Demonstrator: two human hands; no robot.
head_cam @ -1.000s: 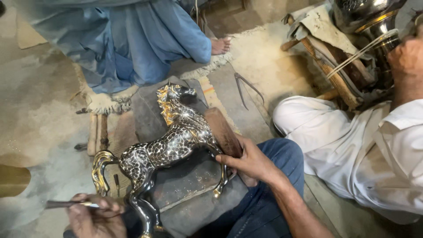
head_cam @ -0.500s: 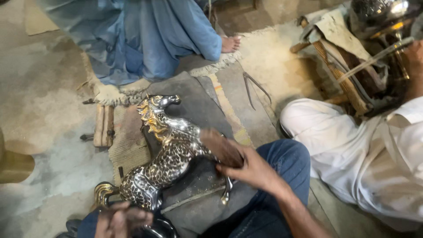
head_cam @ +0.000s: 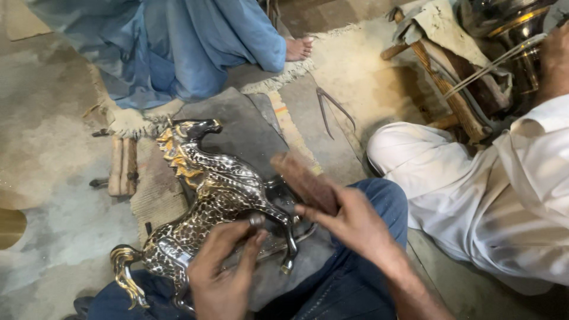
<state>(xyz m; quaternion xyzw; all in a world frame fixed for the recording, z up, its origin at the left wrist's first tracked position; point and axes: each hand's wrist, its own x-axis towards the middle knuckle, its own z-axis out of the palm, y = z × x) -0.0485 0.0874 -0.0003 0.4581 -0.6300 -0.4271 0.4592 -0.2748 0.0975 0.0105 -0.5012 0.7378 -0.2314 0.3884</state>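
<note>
We see our left hand point(head_cam: 222, 278) low in the view, fingers curled and pressed against the belly of a metal horse figure point(head_cam: 207, 204), with a small tool tip point(head_cam: 256, 220) pinched at the fingertips; what the tool is, we cannot tell. Our right hand point(head_cam: 355, 222) is closed around a dark reddish-brown block point(head_cam: 303, 182), which sticks out up and to the left of its knuckles, just above the horse's front legs. Whether the block touches the horse, we cannot tell.

The horse lies tilted across our lap, between our two hands, on a grey cloth point(head_cam: 243, 127). Its body is silver with a dark spotted pattern; its gold mane point(head_cam: 176, 159) and head point away from our left hand, and its gold tail point(head_cam: 127, 275) curls just to the left of that hand's wrist.

Beyond our right hand, a pair of thin metal tongs point(head_cam: 332, 109) lies on the floor. To the right of that hand sits a person in white clothes point(head_cam: 474, 178). Farther off, past the horse's head, sits another person in blue clothes point(head_cam: 178, 41), one bare foot point(head_cam: 298, 47) showing. Well to the left of our left hand, some short wooden pieces point(head_cam: 122, 166) lie on the floor.
</note>
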